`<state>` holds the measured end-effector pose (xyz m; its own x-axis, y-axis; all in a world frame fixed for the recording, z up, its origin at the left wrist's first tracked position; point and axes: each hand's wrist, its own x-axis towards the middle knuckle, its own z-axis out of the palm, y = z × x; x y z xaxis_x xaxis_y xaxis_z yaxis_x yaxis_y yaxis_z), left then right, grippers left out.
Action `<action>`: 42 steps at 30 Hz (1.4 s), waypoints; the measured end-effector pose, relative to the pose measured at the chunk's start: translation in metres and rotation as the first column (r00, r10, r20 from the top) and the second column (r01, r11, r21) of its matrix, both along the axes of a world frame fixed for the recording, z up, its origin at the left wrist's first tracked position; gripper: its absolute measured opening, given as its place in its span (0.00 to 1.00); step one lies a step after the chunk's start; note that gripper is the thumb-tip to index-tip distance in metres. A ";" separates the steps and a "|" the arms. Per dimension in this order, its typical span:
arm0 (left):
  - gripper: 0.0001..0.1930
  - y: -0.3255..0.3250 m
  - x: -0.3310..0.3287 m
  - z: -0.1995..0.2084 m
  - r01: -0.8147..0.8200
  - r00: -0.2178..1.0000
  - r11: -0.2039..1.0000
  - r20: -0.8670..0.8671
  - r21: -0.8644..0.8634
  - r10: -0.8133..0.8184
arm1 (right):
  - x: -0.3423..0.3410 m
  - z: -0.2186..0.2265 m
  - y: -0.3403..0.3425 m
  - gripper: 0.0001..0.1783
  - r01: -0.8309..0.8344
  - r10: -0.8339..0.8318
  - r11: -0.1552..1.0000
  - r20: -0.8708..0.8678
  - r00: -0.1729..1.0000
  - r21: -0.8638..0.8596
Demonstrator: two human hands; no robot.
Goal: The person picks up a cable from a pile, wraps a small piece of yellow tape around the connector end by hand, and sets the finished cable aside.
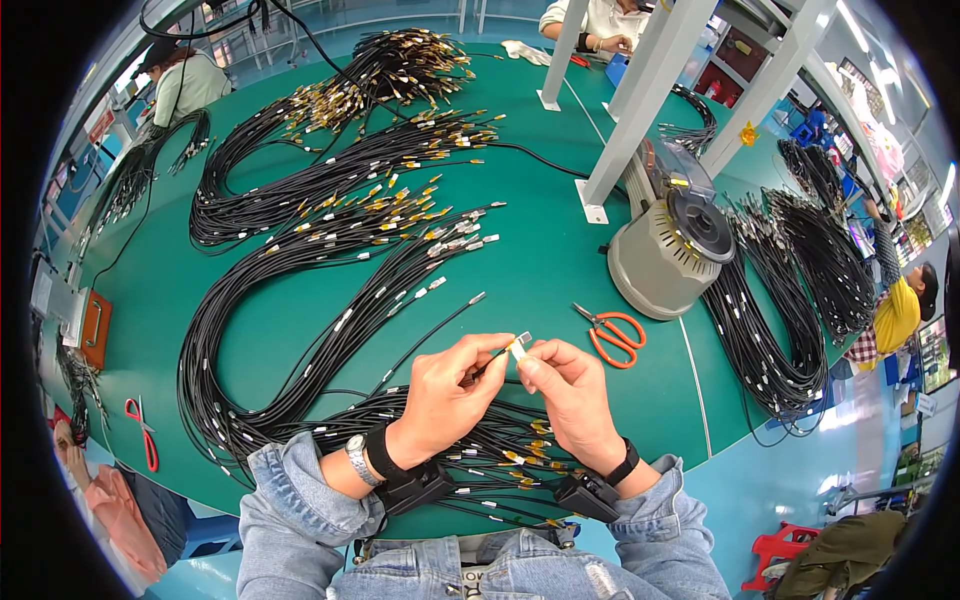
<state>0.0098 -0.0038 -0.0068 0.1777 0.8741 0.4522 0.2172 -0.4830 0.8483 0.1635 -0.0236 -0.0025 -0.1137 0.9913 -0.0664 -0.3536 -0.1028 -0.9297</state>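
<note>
My left hand (450,393) pinches a black cable just behind its silvery metal connector (524,338). Thumb and forefinger of my right hand (572,398) are closed on a small white label (517,350) at that same cable end, touching the left fingertips. Whether the label is wrapped round the cable cannot be made out. Under both wrists lies a bundle of black cables (500,450), several of them with yellowish ends. Left of my hands a large curved bundle of black cables (215,350) rests on the green table, its ends carrying white tags and metal connectors.
Orange-handled snips (612,335) lie right of my hands, near a grey round-bodied machine (660,255) and white metal posts (625,120). Red-handled scissors (143,435) lie at the left. More cable bundles lie at the far side (400,70) and right (770,340). Other people sit around.
</note>
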 end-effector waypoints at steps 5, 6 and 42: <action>0.09 0.000 -0.002 0.002 0.013 1.000 0.999 0.008 -0.033 -0.013 | 0.000 -0.002 0.001 0.06 0.009 -0.009 1.000 0.030 1.000 -0.015; 0.09 -0.001 -0.002 0.003 0.018 1.000 0.998 0.018 -0.056 -0.017 | 0.000 -0.002 0.001 0.06 0.013 -0.012 1.000 0.047 0.999 -0.017; 0.08 0.000 -0.005 0.015 0.093 0.991 0.978 -0.078 -0.186 -0.109 | -0.001 -0.002 0.004 0.05 0.041 -0.051 0.995 0.122 0.991 0.086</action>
